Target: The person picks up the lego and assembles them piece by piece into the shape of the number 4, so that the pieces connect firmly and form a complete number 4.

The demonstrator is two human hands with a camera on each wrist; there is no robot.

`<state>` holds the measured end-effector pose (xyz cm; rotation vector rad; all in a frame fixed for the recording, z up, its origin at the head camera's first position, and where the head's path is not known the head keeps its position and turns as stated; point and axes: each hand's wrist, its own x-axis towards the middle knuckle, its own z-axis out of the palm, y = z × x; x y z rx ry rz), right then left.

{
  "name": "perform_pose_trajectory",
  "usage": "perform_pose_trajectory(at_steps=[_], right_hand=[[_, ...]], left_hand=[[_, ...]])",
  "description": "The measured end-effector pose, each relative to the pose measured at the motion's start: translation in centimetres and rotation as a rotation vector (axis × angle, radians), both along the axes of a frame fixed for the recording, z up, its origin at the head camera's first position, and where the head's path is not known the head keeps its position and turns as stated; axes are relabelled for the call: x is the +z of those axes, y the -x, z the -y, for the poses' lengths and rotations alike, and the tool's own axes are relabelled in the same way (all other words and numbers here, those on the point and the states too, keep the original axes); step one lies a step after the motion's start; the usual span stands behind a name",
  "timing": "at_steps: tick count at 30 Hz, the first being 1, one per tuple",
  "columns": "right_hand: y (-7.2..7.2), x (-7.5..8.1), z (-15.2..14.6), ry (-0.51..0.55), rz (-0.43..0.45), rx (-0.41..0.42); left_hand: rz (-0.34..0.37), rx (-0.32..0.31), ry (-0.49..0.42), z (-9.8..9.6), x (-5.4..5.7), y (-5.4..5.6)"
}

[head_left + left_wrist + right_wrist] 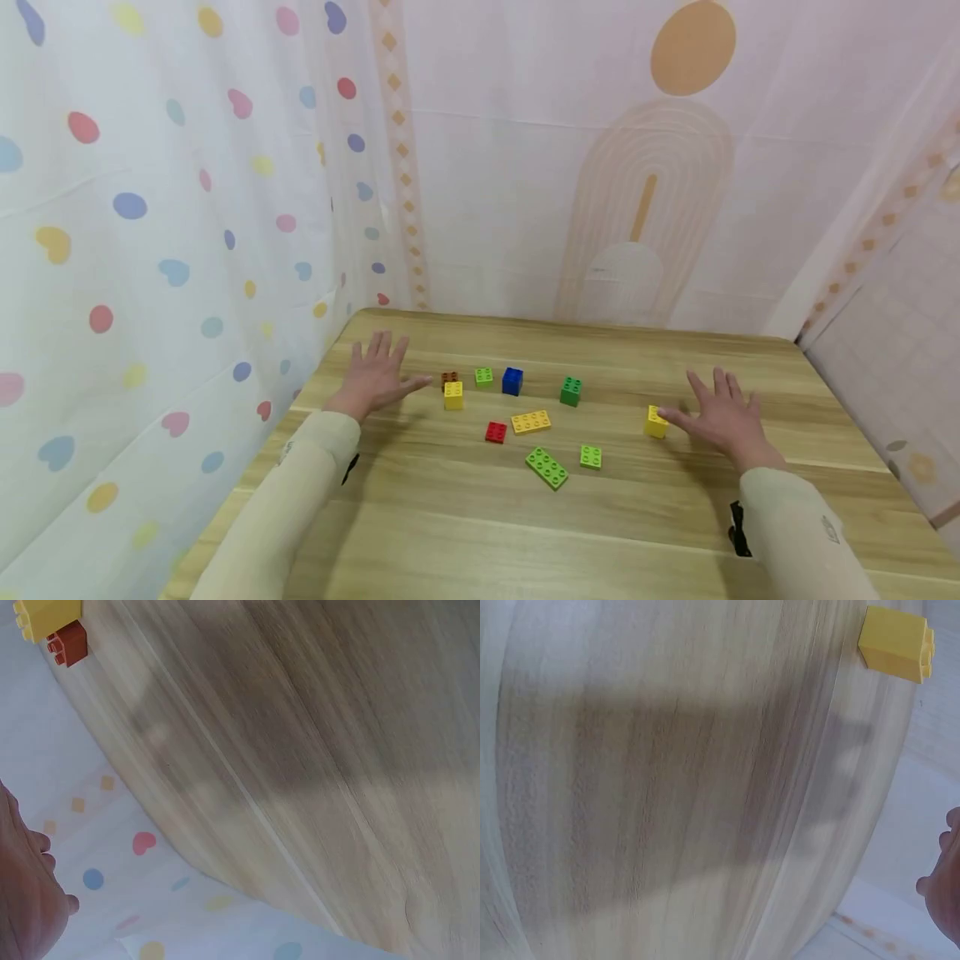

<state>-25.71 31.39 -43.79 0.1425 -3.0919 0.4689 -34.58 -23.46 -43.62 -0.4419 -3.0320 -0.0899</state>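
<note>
My left hand (372,377) hovers at the left of the wooden table, fingers spread, holding nothing. Nearest to it are a yellow block (453,397) and a reddish-brown block (449,377) partly behind it. On the right my right hand (723,418) is also spread and holds nothing. Its thumb tip overlaps another yellow block (655,423) in the head view; the right wrist view shows that yellow block (892,641) apart from the fingers (945,892). In the left wrist view, a yellow block (49,616) and the brown block (69,643) stand at the upper left corner.
Between the hands lie a lime block (483,377), blue block (512,382), green block (571,391), flat yellow-orange brick (531,422), red block (496,432), long lime brick (547,468) and small lime block (591,457). Curtains (487,167) hang behind the table (450,533).
</note>
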Motion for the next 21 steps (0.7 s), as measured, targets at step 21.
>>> perform_pose_trajectory(at_steps=[21], right_hand=[[-0.4,-0.6,1.1,0.037,-0.021,0.005]], left_hand=[[0.061,-0.023,-0.144,-2.8,0.3,-0.5]])
